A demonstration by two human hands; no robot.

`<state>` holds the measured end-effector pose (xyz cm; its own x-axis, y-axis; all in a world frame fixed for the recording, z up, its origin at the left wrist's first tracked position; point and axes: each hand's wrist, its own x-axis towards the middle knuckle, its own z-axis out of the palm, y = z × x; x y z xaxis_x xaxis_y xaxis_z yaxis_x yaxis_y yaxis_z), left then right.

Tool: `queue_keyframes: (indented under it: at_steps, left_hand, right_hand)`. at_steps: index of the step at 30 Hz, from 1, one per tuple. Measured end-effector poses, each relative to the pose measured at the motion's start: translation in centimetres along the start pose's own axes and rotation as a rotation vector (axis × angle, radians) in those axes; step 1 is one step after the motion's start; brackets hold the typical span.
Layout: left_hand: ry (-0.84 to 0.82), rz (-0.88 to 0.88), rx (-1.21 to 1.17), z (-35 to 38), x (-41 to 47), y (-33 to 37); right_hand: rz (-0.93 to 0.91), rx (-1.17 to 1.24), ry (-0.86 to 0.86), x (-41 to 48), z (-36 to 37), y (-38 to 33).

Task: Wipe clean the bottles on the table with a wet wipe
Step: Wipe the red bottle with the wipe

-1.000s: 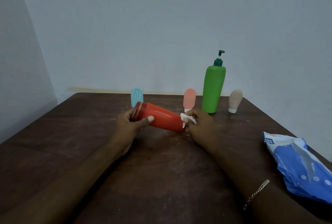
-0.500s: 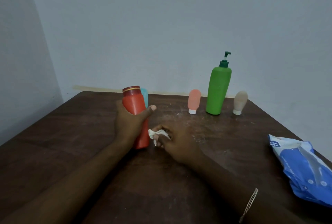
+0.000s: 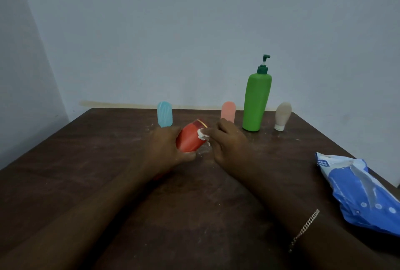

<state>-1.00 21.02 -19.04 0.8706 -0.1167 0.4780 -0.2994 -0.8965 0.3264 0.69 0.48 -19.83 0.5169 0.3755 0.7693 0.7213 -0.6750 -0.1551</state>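
My left hand grips a red bottle tilted away from me, its gold-banded cap end pointing toward the wall. My right hand pinches a crumpled white wet wipe and presses it against the bottle's upper right side near the cap. Both hands are above the middle of the dark wooden table. Standing at the back are a light blue bottle, a pink bottle, a tall green pump bottle and a small beige bottle.
A blue and white wet wipe pack lies at the table's right edge. White crumbs and smears mark the tabletop around the hands. A plain wall stands close behind the table, with another wall to the left.
The red bottle went from lying sideways to upright, and now tilts cap-end away in my left hand. My right hand moved the wipe from the table up onto the bottle near its cap.
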Motion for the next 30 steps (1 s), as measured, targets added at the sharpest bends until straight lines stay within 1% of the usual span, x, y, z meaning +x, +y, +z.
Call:
queue_keyframes:
  at_steps: [2,4,5,7,11,13,15,16,17,21,22,26,28,30]
  left_hand:
    - [-0.035,0.138,0.112,-0.5,-0.5,0.2]
    - [-0.055,0.301,0.270,-0.3,-1.1,0.4]
    - [-0.053,0.343,0.310,-0.3,-1.4,0.4]
    - [-0.047,0.337,0.299,-0.3,-1.2,0.6]
    - [-0.117,0.176,0.166,-0.8,-0.6,0.3]
    - [-0.119,0.229,0.222,-0.7,-1.0,0.5]
    - [-0.094,0.313,0.279,-0.2,-1.4,0.7]
    - [-0.083,0.323,0.277,-0.2,-1.5,0.6]
    - [-0.076,0.311,0.264,-0.2,-1.4,0.4]
    - [-0.070,0.221,0.239,-0.5,-1.0,-0.3]
    - [-0.068,0.230,0.260,-0.4,-1.2,-0.3]
    - [-0.063,0.298,0.307,0.0,-1.6,0.3]
    - [-0.084,0.309,0.312,0.2,-1.7,0.5]
    - [-0.084,0.307,0.317,0.4,-1.7,0.7]
  right_hand:
    - [-0.025,-0.029,0.000,0.4,0.1,-0.1]
    - [-0.003,-0.035,-0.018,0.8,0.3,-0.1]
    - [0.018,-0.035,-0.028,1.1,0.3,-0.2]
    - [0.036,-0.057,-0.047,1.2,0.1,-0.2]
    - [-0.043,-0.131,-0.131,-0.1,-0.5,-0.3]
    - [-0.032,-0.097,-0.122,-0.1,-0.5,-0.3]
    - [0.033,-0.051,-0.062,0.4,-0.3,-0.5]
    - [0.048,-0.050,-0.039,0.6,-0.2,-0.6]
    - [0.050,-0.068,-0.039,0.6,-0.2,-0.7]
    - [-0.024,-0.185,-0.135,-0.7,-0.3,-1.1]
    - [-0.018,-0.173,-0.135,-0.8,-0.3,-1.1]
    - [0.120,-0.103,-0.073,0.3,-0.1,-1.1]
    - [0.132,-0.100,-0.096,0.2,0.1,-1.6]
    - [0.102,-0.113,-0.120,-0.1,0.2,-2.0]
